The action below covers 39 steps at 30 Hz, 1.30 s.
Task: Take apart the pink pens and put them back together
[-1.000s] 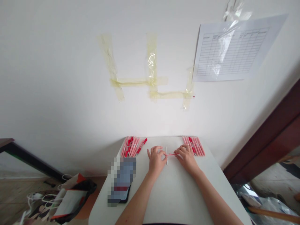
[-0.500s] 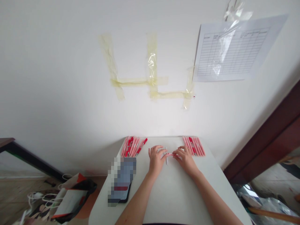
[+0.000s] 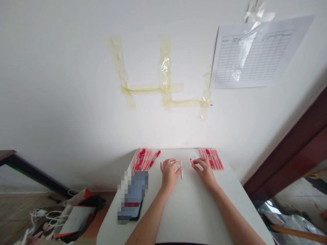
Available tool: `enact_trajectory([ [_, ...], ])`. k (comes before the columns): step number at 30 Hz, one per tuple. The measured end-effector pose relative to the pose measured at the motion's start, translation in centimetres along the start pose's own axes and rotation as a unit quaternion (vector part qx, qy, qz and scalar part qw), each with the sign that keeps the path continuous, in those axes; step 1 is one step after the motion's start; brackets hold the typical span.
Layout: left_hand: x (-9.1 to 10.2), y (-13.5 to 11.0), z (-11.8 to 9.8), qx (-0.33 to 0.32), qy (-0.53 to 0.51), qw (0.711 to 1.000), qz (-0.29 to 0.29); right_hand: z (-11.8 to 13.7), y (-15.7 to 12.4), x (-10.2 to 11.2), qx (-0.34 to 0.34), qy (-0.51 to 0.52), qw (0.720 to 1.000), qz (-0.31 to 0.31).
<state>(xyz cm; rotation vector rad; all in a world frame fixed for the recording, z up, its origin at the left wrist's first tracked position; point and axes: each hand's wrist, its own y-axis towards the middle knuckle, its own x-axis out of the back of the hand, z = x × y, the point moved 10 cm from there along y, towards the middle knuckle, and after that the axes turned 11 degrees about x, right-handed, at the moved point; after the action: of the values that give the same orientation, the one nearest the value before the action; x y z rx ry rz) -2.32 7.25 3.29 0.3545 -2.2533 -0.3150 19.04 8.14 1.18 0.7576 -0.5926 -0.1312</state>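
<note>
My left hand point(image 3: 169, 173) rests on the white table point(image 3: 189, 211) with its fingertips pinched on a thin white refill point(image 3: 181, 168) that stands roughly upright. My right hand point(image 3: 204, 170) is a little to the right, pinching a pink pen barrel point(image 3: 191, 161) whose end points toward the refill. A short gap separates barrel and refill. A pile of pink and red pens point(image 3: 144, 159) lies at the table's far left, close to my left hand. Another row of pink pens point(image 3: 212, 158) lies at the far right, just beyond my right hand.
A phone point(image 3: 131, 200) lies on the table's left side. The white wall behind carries yellowed tape strips point(image 3: 166, 92) and a printed sheet point(image 3: 252, 54). A bag and cables point(image 3: 74, 217) sit on the floor to the left. A dark wooden frame point(image 3: 293, 149) stands at the right.
My hands have drawn apart: the pink barrel, earlier bridging both hands at the refill, now sits only in my right hand, moved right and slightly away from the refill.
</note>
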Motion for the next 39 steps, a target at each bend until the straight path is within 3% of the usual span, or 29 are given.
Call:
enact_trajectory([
  [7,-0.1,0.0,1.1,0.035,0.056,0.998,-0.013,0.0,0.0,0.1,0.009,-0.022,1.000,-0.002],
  [14,0.3,0.1,1.5,0.046,0.097,0.993,-0.039,1.6,0.2,0.4,0.085,-0.135,0.987,0.008],
  [22,0.1,0.1,1.5,0.054,0.099,0.993,-0.027,2.5,0.1,-1.0,0.122,-0.245,0.959,0.070],
  [39,-0.3,0.2,1.5,0.052,0.090,0.995,-0.001,2.0,-0.3,-1.3,0.114,-0.227,0.963,0.089],
])
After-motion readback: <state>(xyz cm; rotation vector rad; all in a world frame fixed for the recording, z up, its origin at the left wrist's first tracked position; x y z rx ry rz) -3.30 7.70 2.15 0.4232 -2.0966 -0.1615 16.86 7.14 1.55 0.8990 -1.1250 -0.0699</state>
